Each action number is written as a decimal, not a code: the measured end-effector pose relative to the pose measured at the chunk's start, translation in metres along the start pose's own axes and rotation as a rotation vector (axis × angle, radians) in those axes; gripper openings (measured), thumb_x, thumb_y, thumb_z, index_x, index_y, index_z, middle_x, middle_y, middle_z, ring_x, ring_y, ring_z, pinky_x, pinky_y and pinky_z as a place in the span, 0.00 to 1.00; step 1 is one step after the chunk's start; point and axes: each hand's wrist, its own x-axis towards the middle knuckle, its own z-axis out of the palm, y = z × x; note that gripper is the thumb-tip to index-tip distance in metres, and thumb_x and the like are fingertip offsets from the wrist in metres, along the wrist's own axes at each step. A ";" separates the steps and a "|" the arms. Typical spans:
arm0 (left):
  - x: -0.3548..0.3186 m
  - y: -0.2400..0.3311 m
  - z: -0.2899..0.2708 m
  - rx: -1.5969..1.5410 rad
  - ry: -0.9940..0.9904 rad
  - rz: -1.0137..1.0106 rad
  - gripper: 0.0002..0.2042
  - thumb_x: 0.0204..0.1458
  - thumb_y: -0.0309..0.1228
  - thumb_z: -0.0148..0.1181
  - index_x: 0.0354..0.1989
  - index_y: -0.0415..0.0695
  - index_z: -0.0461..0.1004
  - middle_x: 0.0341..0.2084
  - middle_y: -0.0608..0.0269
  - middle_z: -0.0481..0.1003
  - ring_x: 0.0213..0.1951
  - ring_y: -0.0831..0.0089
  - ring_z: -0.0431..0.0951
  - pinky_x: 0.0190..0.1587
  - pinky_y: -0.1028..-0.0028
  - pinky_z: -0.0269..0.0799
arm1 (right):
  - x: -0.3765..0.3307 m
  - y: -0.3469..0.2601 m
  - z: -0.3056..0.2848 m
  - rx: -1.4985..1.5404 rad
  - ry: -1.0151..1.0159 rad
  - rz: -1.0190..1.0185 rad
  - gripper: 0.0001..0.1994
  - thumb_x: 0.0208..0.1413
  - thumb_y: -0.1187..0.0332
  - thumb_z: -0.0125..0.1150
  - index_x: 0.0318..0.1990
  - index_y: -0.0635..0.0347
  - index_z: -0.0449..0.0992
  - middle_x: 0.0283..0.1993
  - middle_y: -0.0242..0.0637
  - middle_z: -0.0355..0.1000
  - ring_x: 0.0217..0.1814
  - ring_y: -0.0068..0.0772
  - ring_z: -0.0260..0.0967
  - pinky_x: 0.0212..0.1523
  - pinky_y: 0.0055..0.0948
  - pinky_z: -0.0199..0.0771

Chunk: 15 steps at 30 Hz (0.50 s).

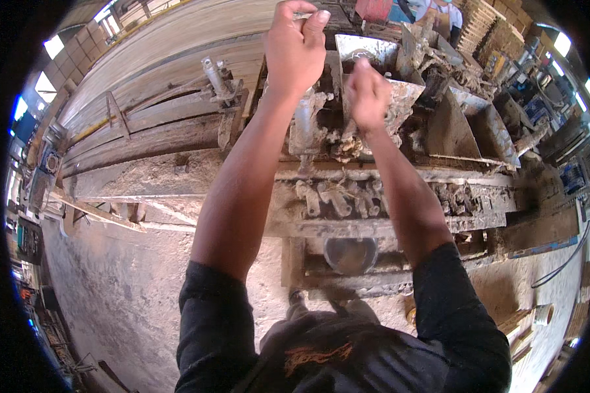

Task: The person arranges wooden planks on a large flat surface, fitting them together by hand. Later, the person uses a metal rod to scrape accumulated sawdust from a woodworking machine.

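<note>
Both my arms reach forward over a dirt-caked machine. My left hand (pixel 297 49) is raised at the top, left of a metal hopper (pixel 380 47). Its fingers are curled, the thumb near the index finger; anything inside the grasp is hidden. Over the hopper's near side is my right hand (pixel 368 97), slightly blurred and closed, and I cannot make out what it holds, if anything. Whether it touches the metal is unclear. Beneath the hands stands a crusted upright cylinder (pixel 304 121), with lumpy brown residue (pixel 347 145) beside it.
A second metal hopper (pixel 472 128) sits to the right. Along the machine's near edge runs a row of crusted metal parts (pixel 337 200). A dark round bucket (pixel 350 254) stands below. Another person (pixel 441 14) is at the far side. Long boards (pixel 157 72) stretch away left.
</note>
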 end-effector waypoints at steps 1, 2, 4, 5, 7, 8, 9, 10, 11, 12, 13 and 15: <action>0.003 -0.002 0.007 -0.016 0.000 0.007 0.11 0.63 0.33 0.56 0.47 0.39 0.68 0.16 0.64 0.74 0.15 0.82 0.70 0.16 0.77 0.62 | 0.026 0.024 0.008 -0.142 0.036 -0.045 0.27 0.66 0.49 0.52 0.19 0.58 0.75 0.14 0.29 0.65 0.14 0.25 0.61 0.15 0.27 0.58; 0.000 -0.008 0.013 -0.025 -0.017 0.002 0.12 0.63 0.34 0.56 0.47 0.39 0.68 0.16 0.64 0.74 0.15 0.82 0.70 0.16 0.77 0.62 | 0.041 0.052 0.015 -0.285 0.080 -0.071 0.26 0.66 0.50 0.52 0.20 0.58 0.76 0.15 0.31 0.66 0.14 0.28 0.62 0.16 0.29 0.58; 0.006 -0.006 0.003 -0.065 -0.011 0.020 0.11 0.63 0.33 0.56 0.47 0.40 0.67 0.15 0.65 0.73 0.15 0.81 0.69 0.16 0.78 0.62 | 0.009 0.053 0.029 -0.261 -0.210 -0.084 0.25 0.66 0.53 0.53 0.20 0.59 0.76 0.14 0.34 0.66 0.15 0.32 0.64 0.17 0.32 0.61; 0.007 -0.005 -0.002 -0.056 -0.012 0.007 0.11 0.63 0.33 0.56 0.47 0.40 0.68 0.15 0.65 0.73 0.14 0.81 0.69 0.15 0.78 0.62 | -0.006 0.053 0.031 -0.271 -0.297 -0.111 0.24 0.66 0.54 0.53 0.20 0.60 0.76 0.13 0.35 0.66 0.16 0.33 0.65 0.17 0.33 0.63; 0.004 -0.011 -0.006 -0.081 -0.003 -0.041 0.10 0.62 0.33 0.56 0.46 0.41 0.68 0.14 0.66 0.72 0.13 0.81 0.68 0.15 0.77 0.61 | -0.037 0.035 0.012 -0.276 -0.255 0.141 0.21 0.64 0.59 0.56 0.19 0.58 0.76 0.13 0.38 0.66 0.15 0.30 0.65 0.16 0.30 0.68; 0.004 -0.014 -0.003 -0.065 0.026 -0.008 0.10 0.62 0.33 0.56 0.46 0.41 0.68 0.14 0.66 0.72 0.13 0.81 0.68 0.15 0.77 0.61 | -0.036 0.027 -0.009 -0.132 -0.171 0.099 0.21 0.65 0.62 0.54 0.17 0.56 0.74 0.12 0.35 0.64 0.14 0.25 0.63 0.16 0.30 0.68; 0.002 -0.014 0.006 -0.050 0.039 0.017 0.10 0.62 0.33 0.57 0.45 0.41 0.68 0.14 0.66 0.72 0.13 0.81 0.68 0.14 0.78 0.61 | -0.033 0.017 -0.035 -0.001 -0.089 0.043 0.22 0.65 0.65 0.53 0.16 0.55 0.72 0.11 0.32 0.63 0.12 0.21 0.61 0.16 0.29 0.68; 0.000 -0.016 0.009 -0.027 0.036 0.042 0.10 0.62 0.33 0.57 0.45 0.41 0.68 0.13 0.66 0.72 0.13 0.81 0.68 0.14 0.78 0.61 | -0.024 0.010 -0.050 0.211 -0.015 -0.065 0.24 0.68 0.64 0.51 0.14 0.54 0.66 0.11 0.29 0.59 0.12 0.20 0.57 0.12 0.25 0.54; 0.001 -0.015 0.006 -0.049 0.033 0.031 0.10 0.61 0.33 0.57 0.45 0.40 0.68 0.16 0.66 0.73 0.14 0.81 0.69 0.16 0.77 0.64 | -0.014 -0.006 -0.061 0.200 0.010 -0.048 0.25 0.68 0.61 0.49 0.14 0.53 0.64 0.11 0.25 0.56 0.10 0.21 0.50 0.13 0.27 0.50; 0.002 -0.015 0.000 -0.116 0.012 0.032 0.08 0.62 0.30 0.56 0.43 0.41 0.67 0.15 0.66 0.72 0.15 0.80 0.69 0.17 0.77 0.64 | -0.009 -0.041 -0.062 0.306 0.003 0.030 0.27 0.69 0.58 0.47 0.13 0.51 0.60 0.12 0.26 0.55 0.11 0.21 0.47 0.15 0.27 0.47; 0.002 -0.015 0.000 -0.199 -0.010 0.034 0.06 0.62 0.27 0.56 0.42 0.41 0.67 0.15 0.66 0.70 0.16 0.80 0.68 0.19 0.76 0.64 | -0.001 -0.058 -0.064 0.411 0.044 0.111 0.27 0.69 0.56 0.46 0.13 0.50 0.56 0.13 0.27 0.54 0.12 0.21 0.46 0.16 0.26 0.44; 0.003 -0.017 0.000 -0.281 -0.018 0.070 0.04 0.62 0.24 0.53 0.41 0.42 0.65 0.15 0.67 0.68 0.17 0.81 0.67 0.19 0.78 0.62 | -0.001 -0.064 -0.059 0.372 0.012 0.036 0.27 0.68 0.59 0.50 0.13 0.52 0.58 0.13 0.27 0.56 0.13 0.20 0.51 0.15 0.25 0.48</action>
